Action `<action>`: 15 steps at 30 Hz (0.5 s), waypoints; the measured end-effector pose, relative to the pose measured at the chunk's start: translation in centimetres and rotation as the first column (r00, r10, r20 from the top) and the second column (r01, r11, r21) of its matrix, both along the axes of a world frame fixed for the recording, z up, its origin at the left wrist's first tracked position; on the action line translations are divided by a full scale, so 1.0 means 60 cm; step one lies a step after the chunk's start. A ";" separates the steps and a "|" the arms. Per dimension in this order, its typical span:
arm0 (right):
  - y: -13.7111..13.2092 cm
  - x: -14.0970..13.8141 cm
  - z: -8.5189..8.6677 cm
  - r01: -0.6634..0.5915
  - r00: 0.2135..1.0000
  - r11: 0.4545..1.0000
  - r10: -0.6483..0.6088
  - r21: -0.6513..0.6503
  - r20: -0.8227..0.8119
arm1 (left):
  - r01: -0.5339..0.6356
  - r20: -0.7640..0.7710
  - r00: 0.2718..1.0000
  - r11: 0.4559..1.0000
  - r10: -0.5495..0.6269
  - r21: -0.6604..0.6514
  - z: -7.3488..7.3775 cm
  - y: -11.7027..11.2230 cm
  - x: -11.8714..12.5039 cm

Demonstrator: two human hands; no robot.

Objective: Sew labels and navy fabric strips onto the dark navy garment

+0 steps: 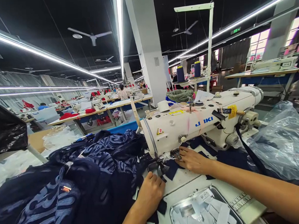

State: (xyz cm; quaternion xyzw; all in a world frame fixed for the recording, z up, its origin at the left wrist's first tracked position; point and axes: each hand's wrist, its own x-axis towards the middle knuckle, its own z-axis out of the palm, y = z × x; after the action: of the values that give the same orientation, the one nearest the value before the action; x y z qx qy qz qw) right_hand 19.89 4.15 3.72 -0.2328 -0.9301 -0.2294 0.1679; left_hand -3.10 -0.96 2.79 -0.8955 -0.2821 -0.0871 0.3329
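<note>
Your right hand (192,160) lies flat, fingers released and spread, pinning a small navy fabric piece (172,168) just behind the presser foot (161,164); your left hand (150,193) is loosely curled, knuckles up, grasping the edge of the navy patterned garment (93,180) just in front of it. Piece looks positioned at the Juki sewing machine (202,123) but I can't confirm any stitching; labels remain in the metal tray (205,210).

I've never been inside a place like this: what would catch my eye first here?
Probably the white sewing machine in the middle, with the left hand and right hand holding navy fabric at its needle. A metal tray of paper tags sits in front, and two blue thread cones stand behind.
</note>
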 end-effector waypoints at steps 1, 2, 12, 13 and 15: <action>-0.001 -0.006 -0.003 0.039 0.999 0.999 -0.039 -0.017 -0.034 | 0.000 0.005 1.000 1.000 0.000 -0.001 0.000 0.000 -0.001; -0.007 -0.014 -0.006 0.067 0.996 0.997 -0.070 -0.042 -0.064 | 0.001 0.011 1.000 1.000 -0.001 0.000 0.000 0.000 -0.001; -0.062 -0.104 -0.026 0.251 0.916 0.908 -0.335 -0.337 -0.220 | 0.032 0.078 0.996 0.999 -0.035 0.039 -0.003 0.001 0.001; -0.061 -0.104 -0.028 0.256 0.916 0.908 -0.338 -0.331 -0.218 | 0.035 0.079 0.996 0.999 -0.038 0.040 -0.002 0.001 0.000; -0.060 -0.102 -0.033 0.264 0.917 0.911 -0.339 -0.317 -0.210 | 0.037 0.080 0.996 0.999 -0.039 0.036 -0.001 0.001 0.000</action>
State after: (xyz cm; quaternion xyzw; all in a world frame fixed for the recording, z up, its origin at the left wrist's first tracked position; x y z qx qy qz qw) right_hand 13.76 0.54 1.73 -0.4244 -0.8752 -0.0850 0.2159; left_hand -3.10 -0.88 2.70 -0.8905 -0.2767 -0.1346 0.3351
